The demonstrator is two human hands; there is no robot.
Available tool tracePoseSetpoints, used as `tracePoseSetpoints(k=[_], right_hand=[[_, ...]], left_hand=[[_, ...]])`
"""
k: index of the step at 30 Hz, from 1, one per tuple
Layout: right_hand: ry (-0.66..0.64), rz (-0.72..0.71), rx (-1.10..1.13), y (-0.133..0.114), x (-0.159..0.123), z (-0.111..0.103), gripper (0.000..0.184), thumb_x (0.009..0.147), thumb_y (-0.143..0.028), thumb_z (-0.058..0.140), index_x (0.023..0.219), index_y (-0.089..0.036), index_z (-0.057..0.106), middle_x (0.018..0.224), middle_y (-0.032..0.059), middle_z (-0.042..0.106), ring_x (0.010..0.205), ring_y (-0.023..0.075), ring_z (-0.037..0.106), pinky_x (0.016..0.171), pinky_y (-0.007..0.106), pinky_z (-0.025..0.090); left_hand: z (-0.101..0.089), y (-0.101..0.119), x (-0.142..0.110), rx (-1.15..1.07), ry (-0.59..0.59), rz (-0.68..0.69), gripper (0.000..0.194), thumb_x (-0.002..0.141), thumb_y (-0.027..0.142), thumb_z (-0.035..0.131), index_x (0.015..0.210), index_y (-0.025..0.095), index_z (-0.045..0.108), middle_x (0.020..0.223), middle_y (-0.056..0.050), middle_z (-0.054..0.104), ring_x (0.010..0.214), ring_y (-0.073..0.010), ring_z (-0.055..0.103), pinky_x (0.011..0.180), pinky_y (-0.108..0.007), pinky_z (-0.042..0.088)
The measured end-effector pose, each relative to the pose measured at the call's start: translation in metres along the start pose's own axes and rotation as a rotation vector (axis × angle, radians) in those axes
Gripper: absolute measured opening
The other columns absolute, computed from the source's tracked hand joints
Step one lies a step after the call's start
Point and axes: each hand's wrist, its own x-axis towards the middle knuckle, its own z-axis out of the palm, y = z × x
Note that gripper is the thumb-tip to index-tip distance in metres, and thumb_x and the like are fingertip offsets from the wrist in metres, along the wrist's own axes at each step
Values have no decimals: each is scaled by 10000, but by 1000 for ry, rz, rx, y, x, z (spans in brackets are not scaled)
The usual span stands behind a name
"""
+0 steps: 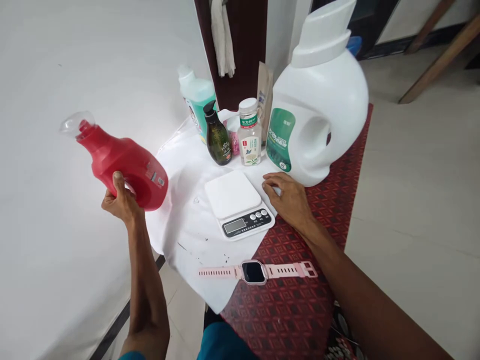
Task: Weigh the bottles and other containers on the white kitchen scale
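My left hand (122,200) grips a red detergent bottle (131,167) by its handle, raised at the left and tilted so that its clear cap points up and left. My right hand (287,197) rests on the table with loosely bent fingers and nothing in them. It lies between a white kitchen scale (234,195) and a big white detergent jug (318,105) with a green label. The scale's plate is bare, and its display looks blank. A smartwatch (254,272) with a pink strap lies flat in front of the scale.
Behind the scale stand a dark green pump bottle (218,137), a clear bottle (250,137) with a white lid and a teal bottle (198,95). A white cloth (183,215) partly covers the red patterned tabletop (285,310). A white wall (93,60) borders the left side.
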Motion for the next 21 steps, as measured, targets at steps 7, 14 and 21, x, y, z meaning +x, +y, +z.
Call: tracePoseSetpoints(k=[7, 14, 21], right_hand=[[4, 16, 22, -1, 0, -1, 177, 953, -241, 619, 834, -249, 749, 1130, 133, 823, 1066, 303, 769, 1014, 503, 626], [0, 37, 4, -4, -1, -3, 190, 978, -241, 611, 858, -243, 759, 1147, 125, 820, 1070, 291, 765, 1012, 489, 619], [-3, 40, 9, -5, 1, -2, 187, 972, -201, 606, 864, -223, 757, 1152, 133, 817, 1090, 287, 753, 1035, 481, 600]], left_hand=[[-6, -68, 56, 86, 63, 35, 778, 957, 792, 678, 549, 237, 316, 501, 25, 297, 511, -98, 283, 538, -334, 291], [8, -105, 69, 89, 98, 62, 732, 913, 677, 769, 608, 232, 274, 594, 22, 277, 597, -123, 279, 596, -333, 298], [34, -123, 86, 185, 93, 48, 614, 1000, 722, 599, 788, 249, 271, 807, -8, 358, 795, -197, 425, 805, -404, 464]])
